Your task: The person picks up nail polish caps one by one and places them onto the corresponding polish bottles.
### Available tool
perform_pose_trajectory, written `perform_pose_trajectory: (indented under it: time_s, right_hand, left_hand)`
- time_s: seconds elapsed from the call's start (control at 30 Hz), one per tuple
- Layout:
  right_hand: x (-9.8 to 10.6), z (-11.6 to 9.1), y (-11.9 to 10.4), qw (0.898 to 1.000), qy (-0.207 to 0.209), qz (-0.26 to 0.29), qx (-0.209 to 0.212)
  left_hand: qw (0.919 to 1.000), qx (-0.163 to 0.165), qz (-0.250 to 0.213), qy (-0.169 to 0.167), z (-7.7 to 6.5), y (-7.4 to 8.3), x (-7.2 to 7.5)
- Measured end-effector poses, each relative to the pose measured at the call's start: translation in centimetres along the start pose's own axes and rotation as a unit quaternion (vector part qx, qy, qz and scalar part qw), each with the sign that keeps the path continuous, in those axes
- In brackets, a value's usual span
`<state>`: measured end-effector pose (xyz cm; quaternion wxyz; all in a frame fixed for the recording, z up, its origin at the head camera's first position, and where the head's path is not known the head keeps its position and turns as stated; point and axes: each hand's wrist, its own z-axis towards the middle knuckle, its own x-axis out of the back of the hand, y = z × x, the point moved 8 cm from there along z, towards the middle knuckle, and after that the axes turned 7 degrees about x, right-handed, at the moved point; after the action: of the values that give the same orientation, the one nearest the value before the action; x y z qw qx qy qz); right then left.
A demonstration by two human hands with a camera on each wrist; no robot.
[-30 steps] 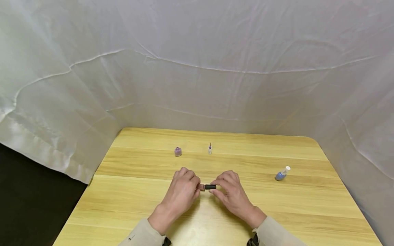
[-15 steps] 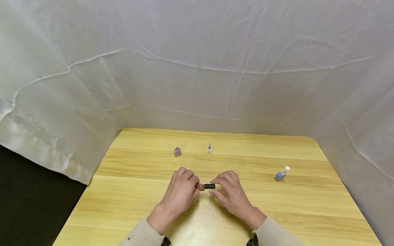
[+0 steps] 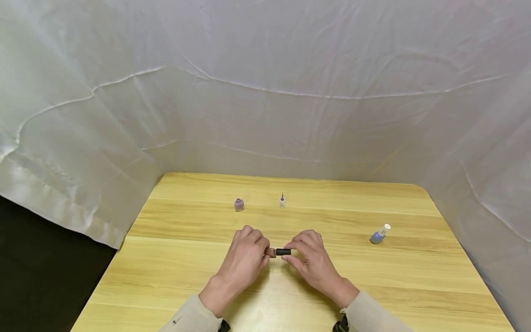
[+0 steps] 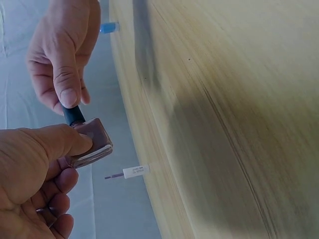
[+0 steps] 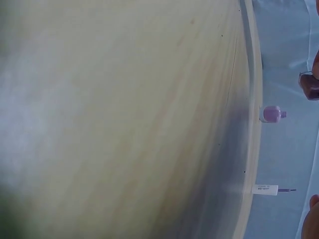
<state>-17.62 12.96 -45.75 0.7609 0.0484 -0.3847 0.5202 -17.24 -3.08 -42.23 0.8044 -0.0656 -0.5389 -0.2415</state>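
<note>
My left hand (image 3: 242,258) holds a small brown nail polish bottle (image 4: 96,137) on its side above the table, the thumb pressed on its flat face. The black cap (image 3: 284,251) is on the bottle's neck and points right. Thumb and fingers of my right hand (image 3: 311,258) pinch that cap's end. In the right wrist view, only part of the brown bottle shows at the edge. Farther back stand an uncapped purple nail polish bottle (image 3: 239,205) and a white cap (image 3: 282,203), its purple-coated brush pointing up.
A blue nail polish bottle (image 3: 378,237) with a white cap stands on the right side of the wooden table (image 3: 199,221). Pale fabric (image 3: 265,124) hangs behind the table and along its sides.
</note>
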Motion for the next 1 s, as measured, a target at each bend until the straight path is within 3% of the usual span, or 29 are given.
perform_pose_trajectory:
  time_s: [0.43,1.0]
  right_hand:
    - [-0.32,-0.02,-0.22,1.000,0.011,0.013,-0.018]
    - [-0.41,-0.08,-0.11,1.000,0.010,0.006,-0.025]
  left_hand:
    - [0.9993,0.023,-0.021,-0.022,0.14,-0.40,-0.17]
    - [0.9996,0.019,-0.017,-0.014,0.00,-0.18,-0.16]
